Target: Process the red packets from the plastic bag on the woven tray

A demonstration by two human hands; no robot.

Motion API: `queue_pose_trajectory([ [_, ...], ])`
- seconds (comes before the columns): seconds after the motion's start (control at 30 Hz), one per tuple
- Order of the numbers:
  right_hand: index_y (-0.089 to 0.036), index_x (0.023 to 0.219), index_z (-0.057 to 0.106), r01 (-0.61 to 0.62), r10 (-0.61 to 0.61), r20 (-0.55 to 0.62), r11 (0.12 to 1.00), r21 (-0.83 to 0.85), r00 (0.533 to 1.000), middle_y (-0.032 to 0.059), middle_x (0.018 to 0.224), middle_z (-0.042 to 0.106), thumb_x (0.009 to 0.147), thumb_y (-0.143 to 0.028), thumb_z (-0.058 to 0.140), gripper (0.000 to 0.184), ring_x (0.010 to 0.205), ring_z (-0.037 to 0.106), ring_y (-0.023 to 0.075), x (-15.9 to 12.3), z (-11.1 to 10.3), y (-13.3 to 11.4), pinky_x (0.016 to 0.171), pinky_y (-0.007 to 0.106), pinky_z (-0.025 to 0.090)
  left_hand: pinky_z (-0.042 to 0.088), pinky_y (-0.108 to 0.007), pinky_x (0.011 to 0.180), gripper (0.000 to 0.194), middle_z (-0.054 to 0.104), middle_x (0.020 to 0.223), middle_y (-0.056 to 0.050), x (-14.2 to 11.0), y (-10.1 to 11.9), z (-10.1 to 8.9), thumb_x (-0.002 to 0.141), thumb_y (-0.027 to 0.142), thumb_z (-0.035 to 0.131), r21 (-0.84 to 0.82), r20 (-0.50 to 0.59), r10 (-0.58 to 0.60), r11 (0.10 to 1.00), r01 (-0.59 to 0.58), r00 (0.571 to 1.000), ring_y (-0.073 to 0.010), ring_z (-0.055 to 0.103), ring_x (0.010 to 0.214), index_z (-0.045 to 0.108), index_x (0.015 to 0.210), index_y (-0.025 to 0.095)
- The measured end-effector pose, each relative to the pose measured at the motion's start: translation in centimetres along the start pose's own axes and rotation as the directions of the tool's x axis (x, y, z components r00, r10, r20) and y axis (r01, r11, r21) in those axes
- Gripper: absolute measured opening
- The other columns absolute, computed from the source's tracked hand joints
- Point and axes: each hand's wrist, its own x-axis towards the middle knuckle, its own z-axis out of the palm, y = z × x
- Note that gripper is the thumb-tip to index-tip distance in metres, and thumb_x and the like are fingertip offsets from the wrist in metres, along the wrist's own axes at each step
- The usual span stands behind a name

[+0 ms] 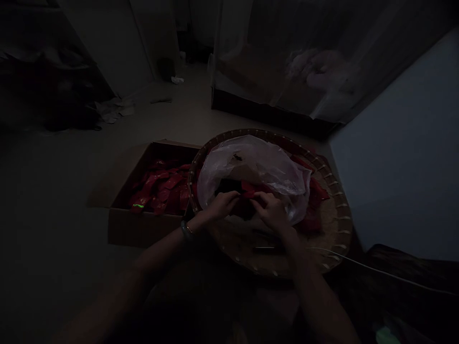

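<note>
Dim light covers the scene. My left hand (226, 203) and my right hand (271, 208) meet over a round woven bamboo tray (342, 217), fingers closed. Between them they pinch the upper edge of a small red packet (247, 195); its lower part is too dark to make out. Behind the hands, a large clear plastic bag (251, 150) lies spread open in the tray, with dark contents (229, 185) inside. More red packets (315, 198) lie on the tray at the right, partly under the bag.
Left of the tray stands an open cardboard box (143, 229) holding many shiny red packets (163, 186). A thin white cable (376, 272) runs from the tray to the right. A plastic-draped bed-like structure (272, 81) stands behind; a pale wall (401, 167) rises at right.
</note>
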Motion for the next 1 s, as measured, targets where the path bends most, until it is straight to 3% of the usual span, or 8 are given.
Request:
queue_pose_trajectory([
  [0.1,-0.017,0.091,0.066,-0.218,0.184,0.179,0.955,0.200,0.967,0.0038,0.081,0.067,0.080,-0.039,0.056,0.027,0.076,0.060,0.0194,0.0,0.2,0.1,0.070,0.031,0.047,0.045,-0.021,0.067,0.025,0.069,0.091,-0.003,0.3,-0.2,0.0,0.090,0.025,0.043,0.081,-0.049,0.039,0.996,-0.035,0.998,-0.0143,0.063,0.077,0.063,0.104,0.018],
  [0.2,-0.014,0.086,0.066,-0.372,0.264,0.325,0.866,0.335,0.908,0.0036,0.079,0.067,0.079,-0.046,0.054,0.036,0.072,0.060,0.0191,0.1,0.6,0.7,0.067,0.030,0.047,0.047,-0.023,0.071,0.026,0.069,0.096,-0.003,0.6,-0.3,-0.2,0.091,0.026,0.042,0.141,-0.024,0.086,0.987,-0.081,0.996,-0.0144,0.064,0.080,0.061,0.109,0.020],
  [0.3,-0.014,0.092,0.066,-0.422,0.293,0.348,0.818,0.391,0.890,0.0046,0.085,0.068,0.079,-0.048,0.051,0.040,0.078,0.061,0.0201,0.2,1.0,1.7,0.071,0.032,0.048,0.046,-0.029,0.085,0.036,0.063,0.115,-0.008,0.5,-0.2,-0.7,0.089,0.034,0.048,0.250,-0.053,0.214,0.949,-0.195,0.975,-0.0190,0.060,0.101,0.053,0.121,0.018],
  [0.4,-0.015,0.100,0.065,-0.435,0.330,0.306,0.807,0.399,0.893,0.0047,0.091,0.068,0.079,-0.049,0.052,0.042,0.088,0.060,0.0213,0.3,1.3,2.3,0.083,0.036,0.046,0.034,-0.044,0.099,0.061,0.046,0.137,-0.011,0.2,0.1,-0.9,0.078,0.042,0.062,0.485,-0.073,0.357,0.828,-0.279,0.931,-0.0310,0.037,0.127,0.044,0.132,0.021],
  [0.5,-0.015,0.097,0.066,-0.481,0.367,0.332,0.784,0.392,0.869,0.0048,0.092,0.068,0.079,-0.054,0.052,0.046,0.091,0.059,0.0218,0.3,1.5,2.0,0.089,0.039,0.045,0.035,-0.048,0.095,0.060,0.050,0.134,-0.010,0.1,0.2,-0.2,0.078,0.037,0.063,0.582,-0.002,0.395,0.748,-0.320,0.919,-0.0339,0.037,0.123,0.043,0.133,0.023],
  [0.63,-0.018,0.103,0.066,-0.481,0.331,0.366,0.737,0.476,0.870,0.0049,0.103,0.067,0.078,-0.060,0.051,0.052,0.101,0.058,0.0216,0.2,1.5,1.0,0.095,0.038,0.043,0.042,-0.040,0.088,0.044,0.061,0.118,-0.010,0.5,-0.4,0.8,0.081,0.023,0.056,0.501,-0.022,0.406,0.795,-0.341,0.914,-0.0253,0.050,0.101,0.051,0.124,0.015],
  [0.73,-0.019,0.106,0.066,-0.493,0.331,0.388,0.733,0.469,0.860,0.0054,0.108,0.067,0.077,-0.061,0.053,0.052,0.105,0.058,0.0225,0.2,1.3,0.6,0.098,0.039,0.042,0.045,-0.037,0.084,0.043,0.063,0.108,-0.009,0.6,-1.1,0.7,0.073,0.020,0.063,0.393,-0.054,0.365,0.863,-0.316,0.929,-0.0232,0.051,0.096,0.056,0.116,0.015],
  [1.0,-0.022,0.107,0.066,-0.456,0.244,0.440,0.748,0.482,0.864,0.0023,0.109,0.067,0.084,-0.051,0.048,0.041,0.104,0.059,0.0203,0.1,1.5,0.3,0.100,0.039,0.041,0.047,-0.032,0.077,0.040,0.065,0.098,-0.006,0.2,-2.7,0.0,0.067,0.033,0.070,0.209,-0.048,0.164,0.966,-0.151,0.985,-0.0203,0.057,0.089,0.061,0.104,0.018],
])
